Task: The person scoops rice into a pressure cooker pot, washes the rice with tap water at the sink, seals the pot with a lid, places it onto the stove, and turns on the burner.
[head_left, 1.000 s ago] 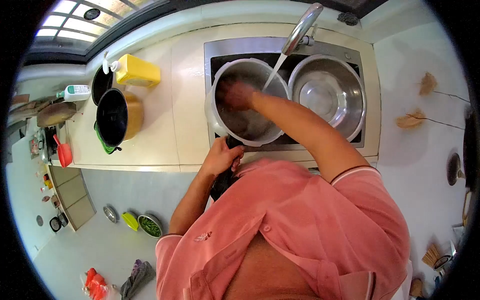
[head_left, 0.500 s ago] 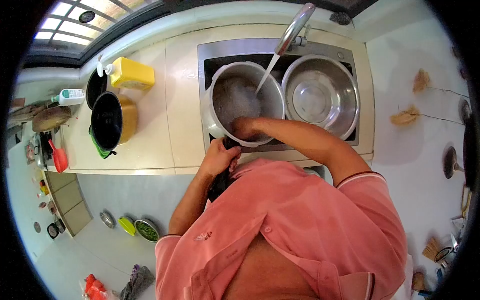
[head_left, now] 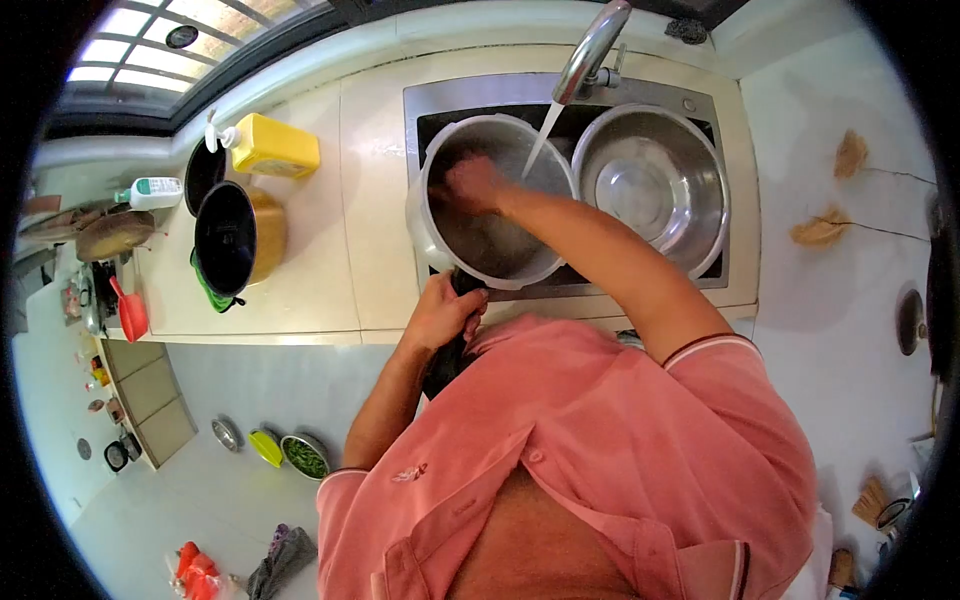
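A large metal pot sits in the left part of the sink, with murky water inside. Its black handle points toward my body, and my left hand is wrapped round it. Inside the pot, near its left wall, is my right hand, blurred; its fingers are hidden and whether they hold anything does not show. Water runs from the faucet into the pot. Beside the pot, to the right, a shiny metal basin stands in the sink.
On the counter to the left stand a yellow pump bottle, a gold pot with a black inside and a white bottle. A red scoop lies farther left. Bowls, one with greens, are on the floor.
My right hand has moved from the pot's near side, half a second ago, back to its left inner side. My left hand stays on the handle. The view has shifted slightly.
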`<state>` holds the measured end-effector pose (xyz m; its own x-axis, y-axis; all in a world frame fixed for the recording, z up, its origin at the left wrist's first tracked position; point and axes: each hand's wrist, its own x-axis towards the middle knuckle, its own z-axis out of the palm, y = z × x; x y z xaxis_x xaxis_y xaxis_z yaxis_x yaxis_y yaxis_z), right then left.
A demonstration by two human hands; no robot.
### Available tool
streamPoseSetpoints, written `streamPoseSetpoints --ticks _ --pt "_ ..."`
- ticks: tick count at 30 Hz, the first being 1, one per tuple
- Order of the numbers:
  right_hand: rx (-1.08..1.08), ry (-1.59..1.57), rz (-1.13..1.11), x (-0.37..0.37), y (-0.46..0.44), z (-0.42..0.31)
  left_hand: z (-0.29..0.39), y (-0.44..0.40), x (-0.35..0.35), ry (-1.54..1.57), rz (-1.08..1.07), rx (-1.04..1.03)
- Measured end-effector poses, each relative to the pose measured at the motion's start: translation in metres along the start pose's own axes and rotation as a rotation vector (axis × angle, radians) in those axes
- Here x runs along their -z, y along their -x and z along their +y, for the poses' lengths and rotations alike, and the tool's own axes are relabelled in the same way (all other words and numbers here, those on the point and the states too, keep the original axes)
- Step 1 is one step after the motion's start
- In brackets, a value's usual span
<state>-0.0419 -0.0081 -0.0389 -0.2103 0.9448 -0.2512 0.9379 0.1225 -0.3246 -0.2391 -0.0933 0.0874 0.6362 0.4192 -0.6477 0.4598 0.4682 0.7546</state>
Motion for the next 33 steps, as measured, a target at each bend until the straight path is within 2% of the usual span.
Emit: streamPoseSetpoints --ticks 1,3,5,7,9,12,14,16,19,22,25,28,31,33 --pt "0.121 0.167 0.05 -0.008 0.001 0.012 0.001 0.0 0.0 -0.013 0.006 0.006" --pt "0.153 0.219 0.334 -0.053 -0.006 0.03 0.003 0.001 -0.001 -0.029 0.022 0.017" --pt "0.078 0.186 0.284 -0.058 0.001 0.031 0.006 0.0 -0.001 -0.064 0.043 0.011" --pt "-0.111 0.07 -0.103 -0.031 0.028 0.015 0.006 -0.002 -0.001 -0.048 0.052 -0.001" --pt "-0.155 0.012 -0.345 -0.022 0.046 0.001 0.003 -0.004 -0.001 0.027 0.057 -0.024" --pt "-0.038 -0.103 -0.549 -0.037 0.057 -0.016 -0.004 -0.009 0.002 0.017 0.027 0.011" --pt "0.03 -0.257 -0.607 -0.055 0.057 -0.025 0.0 -0.006 0.0 0.001 0.026 0.054" --pt "0.034 -0.534 -0.578 -0.055 0.062 -0.034 0.001 -0.006 -0.001 0.009 0.017 0.07" --pt "-0.083 -1.007 -0.402 -0.04 0.069 -0.045 -0.005 -0.006 -0.003 0.059 0.012 0.055" --pt "-0.188 -1.096 -0.132 -0.047 0.051 -0.049 -0.003 -0.006 -0.001 0.064 0.004 0.045" --pt "-0.065 -0.666 0.252 -0.037 0.025 -0.041 -0.003 -0.006 -0.001 0.039 -0.004 0.038" --pt "-0.037 -0.263 -0.01 -0.019 0.008 -0.015 0.0 -0.007 0.0 -0.003 -0.007 0.037" --pt "0.065 0.068 0.077 -0.04 0.007 0.017 0.002 -0.006 -0.001 0.008 -0.001 0.041" --pt "-0.047 0.061 0.132 -0.055 0.019 0.026 0.007 -0.006 -0.004 0.009 0.013 0.048"
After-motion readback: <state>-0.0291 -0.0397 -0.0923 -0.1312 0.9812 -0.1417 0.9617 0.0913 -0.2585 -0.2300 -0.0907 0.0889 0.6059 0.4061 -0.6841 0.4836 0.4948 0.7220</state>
